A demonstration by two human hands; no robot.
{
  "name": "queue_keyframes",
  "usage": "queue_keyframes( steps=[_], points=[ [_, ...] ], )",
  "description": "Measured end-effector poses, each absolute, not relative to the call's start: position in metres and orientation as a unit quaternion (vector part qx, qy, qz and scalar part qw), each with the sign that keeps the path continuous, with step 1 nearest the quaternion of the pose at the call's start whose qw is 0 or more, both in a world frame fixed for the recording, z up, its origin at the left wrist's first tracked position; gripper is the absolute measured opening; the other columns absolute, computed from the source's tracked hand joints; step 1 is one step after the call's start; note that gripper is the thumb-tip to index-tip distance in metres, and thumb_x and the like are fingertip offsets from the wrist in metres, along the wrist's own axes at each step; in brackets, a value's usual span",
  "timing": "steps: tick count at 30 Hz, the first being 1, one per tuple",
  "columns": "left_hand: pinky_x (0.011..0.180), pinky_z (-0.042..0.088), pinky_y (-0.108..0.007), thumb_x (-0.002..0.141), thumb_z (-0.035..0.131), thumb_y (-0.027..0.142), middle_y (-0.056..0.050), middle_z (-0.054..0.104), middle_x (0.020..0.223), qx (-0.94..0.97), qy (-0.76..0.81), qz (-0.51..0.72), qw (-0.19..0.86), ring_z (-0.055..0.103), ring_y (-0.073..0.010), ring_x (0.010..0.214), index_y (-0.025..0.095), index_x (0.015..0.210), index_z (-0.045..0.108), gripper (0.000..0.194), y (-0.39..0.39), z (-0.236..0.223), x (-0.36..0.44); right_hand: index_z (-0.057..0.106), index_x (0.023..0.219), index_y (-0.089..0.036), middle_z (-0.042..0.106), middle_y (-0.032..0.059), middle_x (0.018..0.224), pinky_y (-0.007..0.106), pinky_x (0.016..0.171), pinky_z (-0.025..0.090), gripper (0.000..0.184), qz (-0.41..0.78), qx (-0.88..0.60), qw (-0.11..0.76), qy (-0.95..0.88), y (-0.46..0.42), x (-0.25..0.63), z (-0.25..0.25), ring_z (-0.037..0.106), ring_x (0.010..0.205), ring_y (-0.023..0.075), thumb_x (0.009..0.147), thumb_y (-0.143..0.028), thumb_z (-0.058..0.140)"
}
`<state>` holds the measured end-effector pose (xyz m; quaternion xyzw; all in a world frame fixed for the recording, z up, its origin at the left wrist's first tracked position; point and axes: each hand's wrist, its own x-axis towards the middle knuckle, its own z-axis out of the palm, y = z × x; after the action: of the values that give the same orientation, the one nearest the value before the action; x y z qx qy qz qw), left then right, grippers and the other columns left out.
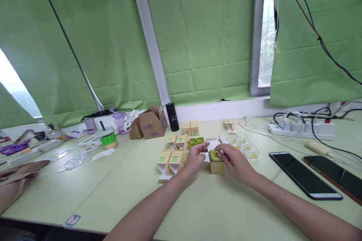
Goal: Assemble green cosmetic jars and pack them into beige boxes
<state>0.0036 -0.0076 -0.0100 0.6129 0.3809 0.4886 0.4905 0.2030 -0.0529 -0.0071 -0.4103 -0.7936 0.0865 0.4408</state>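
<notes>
In front of me stands a small kraft cardboard box (217, 168) with its white-lined flaps spread out. A rounded green case (215, 156) sits in its open top, the upper part showing above the rim. My right hand (234, 160) pinches the case at its right side with thumb and fingers. My left hand (194, 157) is at the box's left side, thumb and forefinger at a white flap; its other fingers are partly hidden. Several more open kraft boxes with green labels (175, 159) stand left of that hand. Behind it are more green cases (196, 142).
Clear plastic holders (251, 151) with yellowish round pieces lie right of my hands. Two phones (305, 175) and a power strip (304, 130) with tangled cables are farther right. A black cylinder (172, 116), a brown carton (153, 122) and a drink cup (108, 138) stand at the back left.
</notes>
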Motion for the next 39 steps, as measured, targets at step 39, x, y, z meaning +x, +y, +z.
queue_keyframes(
  steps=[39],
  points=[
    [0.075, 0.052, -0.027, 0.052, 0.053, 0.001, -0.009, 0.078, 0.092, 0.537, 0.372, 0.503, 0.566, 0.069, -0.0226, 0.094, 0.011, 0.107, 0.079, 0.061, -0.013, 0.002, 0.008, 0.074, 0.088, -0.023, 0.065, 0.0064, 0.089, 0.036, 0.069, 0.049, 0.023, 0.156, -0.461, 0.478, -0.731, -0.043, 0.201, -0.013, 0.061, 0.075, 0.0212, 0.094, -0.025, 0.052]
  ],
)
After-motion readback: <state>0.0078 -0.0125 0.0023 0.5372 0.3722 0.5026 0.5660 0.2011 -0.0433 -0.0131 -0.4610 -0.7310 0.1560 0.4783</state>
